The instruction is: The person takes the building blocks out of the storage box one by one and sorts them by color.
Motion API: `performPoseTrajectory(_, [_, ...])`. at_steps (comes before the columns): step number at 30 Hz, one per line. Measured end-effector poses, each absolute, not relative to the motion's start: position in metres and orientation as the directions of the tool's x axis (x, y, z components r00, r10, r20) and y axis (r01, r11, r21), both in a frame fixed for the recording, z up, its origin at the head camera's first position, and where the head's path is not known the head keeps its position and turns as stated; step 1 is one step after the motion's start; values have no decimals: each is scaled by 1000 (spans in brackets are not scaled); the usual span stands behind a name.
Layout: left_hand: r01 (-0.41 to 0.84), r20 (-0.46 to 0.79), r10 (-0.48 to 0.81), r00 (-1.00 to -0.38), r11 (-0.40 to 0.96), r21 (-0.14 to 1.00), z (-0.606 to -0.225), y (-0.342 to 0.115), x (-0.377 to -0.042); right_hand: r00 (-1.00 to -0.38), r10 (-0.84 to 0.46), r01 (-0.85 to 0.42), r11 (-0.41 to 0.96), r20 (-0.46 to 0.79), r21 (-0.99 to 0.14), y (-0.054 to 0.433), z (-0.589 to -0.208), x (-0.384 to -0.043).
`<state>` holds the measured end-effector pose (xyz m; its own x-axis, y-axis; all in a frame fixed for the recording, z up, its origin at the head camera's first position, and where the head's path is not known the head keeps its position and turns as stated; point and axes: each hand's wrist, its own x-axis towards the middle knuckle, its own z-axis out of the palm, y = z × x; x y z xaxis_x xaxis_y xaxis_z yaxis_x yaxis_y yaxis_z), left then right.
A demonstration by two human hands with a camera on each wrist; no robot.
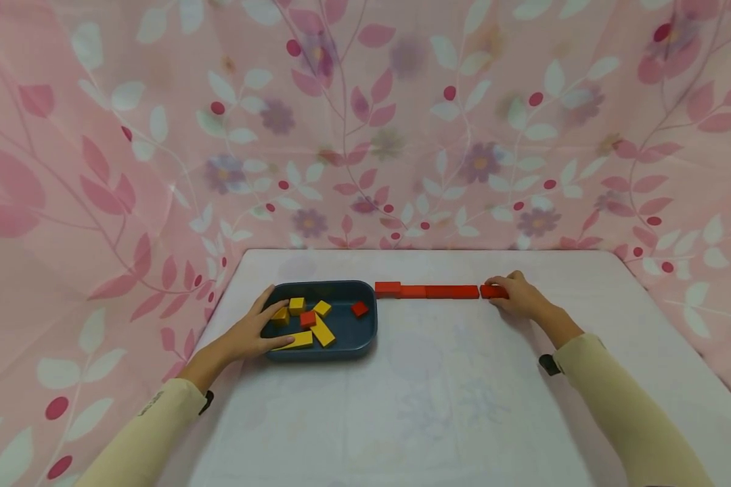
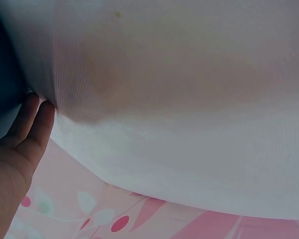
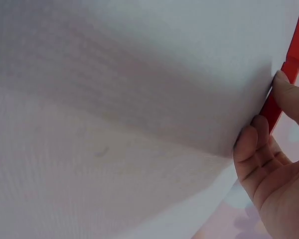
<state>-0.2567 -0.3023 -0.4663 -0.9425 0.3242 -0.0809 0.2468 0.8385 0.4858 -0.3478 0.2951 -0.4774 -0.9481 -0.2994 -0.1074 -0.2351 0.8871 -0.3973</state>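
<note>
A dark blue tray (image 1: 353, 348) stands on the left part of the table, with several yellow and red blocks inside. My left hand (image 1: 251, 333) holds its left end, thumb and a finger reaching over the rim near a yellow block (image 1: 298, 340). In the left wrist view, two fingers (image 2: 39, 132) lie against the tray's dark outer side. From the tray's right side a row of red blocks (image 1: 451, 291) runs rightward. At its right end my right hand (image 1: 520, 296) pinches a red block (image 3: 272, 110) lying in line with the row, a narrow gap between them in the head view.
White cloth covers the table (image 1: 438, 406). A pink floral curtain (image 1: 402, 135) hangs behind and at both sides, close to the table's back edge. Inside the tray, a red block (image 1: 359, 309) lies apart near the right wall.
</note>
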Motion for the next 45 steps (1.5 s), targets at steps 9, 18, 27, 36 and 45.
performPoseTrajectory(9, [243, -89, 323, -942, 841, 483, -466, -302, -258, -950, -298, -240, 888, -96, -392, 301, -478, -353])
performPoseTrajectory(18, [242, -90, 319, -944, 848, 472, -463, -303, -259, -946, -314, -255, 872, -77, -418, 302, -472, -352])
performPoseTrajectory(27, [246, -92, 327, -941, 842, 481, -464, -303, -258, -949, -313, -268, 866, -41, -422, 306, -477, -354])
performPoseTrajectory(36, [248, -84, 326, -942, 840, 482, -462, -300, -257, -948, -317, -276, 854, -20, -441, 304, -484, -353])
performPoseTrajectory(45, [247, -89, 328, -941, 840, 484, -463, -300, -257, -963, -271, -236, 865, -16, -442, 301, -486, -350])
